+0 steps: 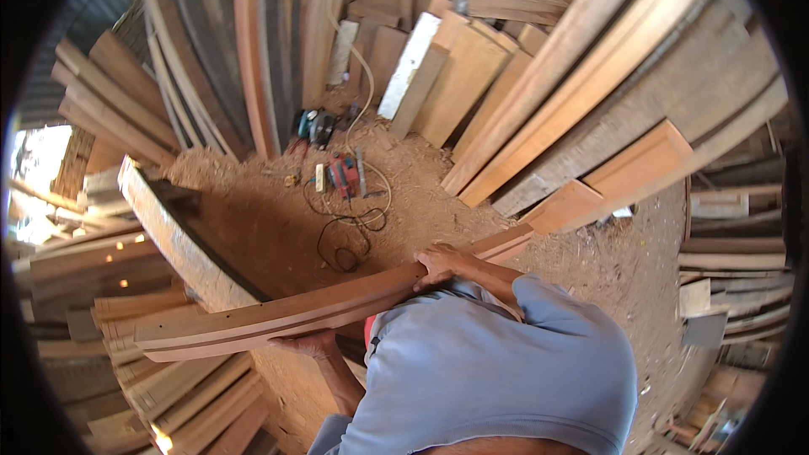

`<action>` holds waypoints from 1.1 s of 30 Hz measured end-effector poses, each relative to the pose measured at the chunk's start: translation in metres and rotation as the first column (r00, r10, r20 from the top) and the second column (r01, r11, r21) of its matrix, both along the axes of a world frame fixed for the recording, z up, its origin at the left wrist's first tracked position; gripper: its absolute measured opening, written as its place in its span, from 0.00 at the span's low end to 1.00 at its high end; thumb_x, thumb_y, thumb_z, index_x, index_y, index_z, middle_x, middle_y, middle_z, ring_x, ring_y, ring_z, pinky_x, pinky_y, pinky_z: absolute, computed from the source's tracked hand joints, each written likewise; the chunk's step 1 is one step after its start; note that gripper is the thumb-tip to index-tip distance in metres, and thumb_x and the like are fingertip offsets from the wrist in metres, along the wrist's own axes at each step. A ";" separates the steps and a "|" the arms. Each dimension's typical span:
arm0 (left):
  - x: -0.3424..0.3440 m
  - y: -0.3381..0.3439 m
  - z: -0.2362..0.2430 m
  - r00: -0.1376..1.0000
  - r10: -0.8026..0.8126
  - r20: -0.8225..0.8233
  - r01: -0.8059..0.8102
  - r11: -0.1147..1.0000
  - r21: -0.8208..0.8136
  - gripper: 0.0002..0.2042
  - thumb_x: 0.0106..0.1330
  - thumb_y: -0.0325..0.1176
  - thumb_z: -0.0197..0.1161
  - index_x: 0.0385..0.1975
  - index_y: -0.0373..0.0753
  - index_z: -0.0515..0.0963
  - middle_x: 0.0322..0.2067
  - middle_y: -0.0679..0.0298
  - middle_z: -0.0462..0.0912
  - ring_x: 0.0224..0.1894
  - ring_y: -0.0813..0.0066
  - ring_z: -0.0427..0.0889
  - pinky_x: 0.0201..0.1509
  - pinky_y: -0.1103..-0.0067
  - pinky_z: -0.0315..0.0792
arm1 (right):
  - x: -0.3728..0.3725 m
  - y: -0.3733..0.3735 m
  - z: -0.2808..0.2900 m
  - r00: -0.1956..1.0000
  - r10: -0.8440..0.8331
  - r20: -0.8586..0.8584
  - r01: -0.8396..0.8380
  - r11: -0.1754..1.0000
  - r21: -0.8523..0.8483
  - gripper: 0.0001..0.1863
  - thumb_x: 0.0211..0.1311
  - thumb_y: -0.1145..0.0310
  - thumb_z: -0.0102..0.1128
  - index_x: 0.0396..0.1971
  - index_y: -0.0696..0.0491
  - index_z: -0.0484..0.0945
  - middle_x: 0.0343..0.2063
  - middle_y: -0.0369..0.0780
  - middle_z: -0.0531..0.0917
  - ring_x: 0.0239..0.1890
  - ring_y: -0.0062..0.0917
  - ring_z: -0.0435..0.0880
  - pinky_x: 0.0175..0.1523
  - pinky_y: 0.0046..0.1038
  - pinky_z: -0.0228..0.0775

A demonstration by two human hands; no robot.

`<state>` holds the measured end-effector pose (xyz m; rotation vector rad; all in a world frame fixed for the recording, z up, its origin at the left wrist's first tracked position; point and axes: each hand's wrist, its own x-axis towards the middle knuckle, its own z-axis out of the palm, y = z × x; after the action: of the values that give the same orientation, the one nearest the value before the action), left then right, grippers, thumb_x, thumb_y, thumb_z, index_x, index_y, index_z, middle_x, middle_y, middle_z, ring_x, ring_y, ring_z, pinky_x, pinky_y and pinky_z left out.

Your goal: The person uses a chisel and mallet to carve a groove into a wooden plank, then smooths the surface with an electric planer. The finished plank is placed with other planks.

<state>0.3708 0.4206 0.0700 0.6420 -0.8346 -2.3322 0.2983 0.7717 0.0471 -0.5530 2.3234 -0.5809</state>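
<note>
A long reddish-brown wooden board (286,313) lies across in front of my body, with a groove along its near face and small dark holes in its upper face. My left hand (308,343) supports it from below, left of its middle, with the fingers partly hidden under the wood. Farther right, my right hand (440,264) grips the board over its upper edge. The board's right end slants away past my right forearm. Its left end reaches out over a stack of planks.
A pale-edged beam (173,223) slants across the left. On the sawdust-covered floor (421,177) lie a red power tool (343,175), a teal-and-black power tool (318,127) and looped cords (371,221). Planks (463,76) lean at the back; stacked timber (190,396) stands lower left.
</note>
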 end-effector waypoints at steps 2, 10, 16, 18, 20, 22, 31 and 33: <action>-0.011 0.023 0.003 0.998 -0.055 0.009 0.055 0.998 0.005 0.47 0.63 0.79 0.47 0.73 0.49 0.63 0.70 0.60 0.67 0.69 0.56 0.69 0.72 0.54 0.66 | 0.017 0.028 0.001 0.999 -0.041 -0.025 0.041 0.999 0.010 0.43 0.46 0.34 0.72 0.47 0.60 0.80 0.46 0.54 0.85 0.52 0.48 0.84 0.56 0.45 0.75; -0.043 0.136 0.045 0.956 -0.294 0.015 0.295 0.955 -0.028 0.46 0.63 0.78 0.48 0.74 0.50 0.61 0.68 0.62 0.67 0.68 0.57 0.68 0.71 0.56 0.65 | 0.071 0.123 0.009 0.982 -0.176 -0.074 0.173 0.984 -0.040 0.37 0.45 0.38 0.75 0.45 0.56 0.84 0.43 0.51 0.86 0.50 0.47 0.85 0.53 0.45 0.78; -0.063 0.167 0.051 0.909 -0.416 0.035 0.418 0.903 -0.099 0.48 0.61 0.80 0.48 0.75 0.53 0.58 0.69 0.64 0.64 0.70 0.58 0.65 0.72 0.54 0.63 | 0.092 0.140 0.016 0.941 -0.339 0.004 0.339 0.940 0.048 0.35 0.47 0.41 0.76 0.49 0.53 0.83 0.42 0.49 0.87 0.50 0.48 0.86 0.56 0.44 0.77; -0.071 0.183 0.066 0.883 -0.467 0.044 0.469 0.879 -0.085 0.48 0.62 0.80 0.47 0.75 0.53 0.58 0.70 0.64 0.63 0.71 0.58 0.64 0.73 0.55 0.62 | 0.096 0.144 0.008 0.918 -0.395 -0.043 0.395 0.919 -0.005 0.35 0.47 0.42 0.76 0.50 0.52 0.82 0.41 0.50 0.87 0.49 0.48 0.86 0.55 0.45 0.77; -0.085 0.203 0.084 0.884 -0.462 0.069 0.467 0.869 -0.165 0.47 0.63 0.79 0.45 0.75 0.52 0.57 0.70 0.64 0.62 0.71 0.58 0.63 0.73 0.56 0.62 | 0.097 0.146 -0.007 0.883 -0.457 -0.108 0.450 0.889 -0.082 0.35 0.46 0.43 0.77 0.51 0.49 0.81 0.40 0.50 0.87 0.47 0.48 0.86 0.52 0.46 0.78; -0.104 0.220 0.100 0.875 -0.480 0.069 0.484 0.861 -0.153 0.45 0.66 0.78 0.42 0.74 0.49 0.59 0.69 0.62 0.64 0.71 0.58 0.64 0.72 0.57 0.63 | 0.087 0.144 -0.002 0.854 -0.511 -0.095 0.500 0.858 -0.115 0.34 0.46 0.43 0.77 0.49 0.50 0.82 0.40 0.50 0.87 0.47 0.48 0.87 0.53 0.46 0.78; -0.242 0.268 0.100 0.504 -0.843 -0.186 0.764 0.536 -0.358 0.47 0.61 0.80 0.49 0.68 0.43 0.64 0.56 0.58 0.78 0.55 0.56 0.82 0.58 0.55 0.80 | -0.015 0.148 -0.020 0.720 -0.672 -0.170 0.638 0.739 -0.218 0.32 0.47 0.47 0.78 0.49 0.51 0.81 0.39 0.47 0.87 0.45 0.47 0.86 0.51 0.45 0.78; -0.275 0.276 0.084 0.524 -0.833 -0.179 0.750 0.550 -0.367 0.47 0.61 0.79 0.51 0.68 0.43 0.64 0.55 0.58 0.78 0.53 0.55 0.83 0.56 0.54 0.81 | -0.039 0.154 -0.025 0.684 -0.708 -0.178 0.671 0.705 -0.229 0.32 0.48 0.48 0.78 0.50 0.51 0.81 0.39 0.47 0.87 0.45 0.47 0.87 0.51 0.44 0.78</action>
<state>0.0963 0.6967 0.1545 -0.3883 -1.4439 -2.9197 0.2591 0.9257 0.0218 0.2635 2.7322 -1.0913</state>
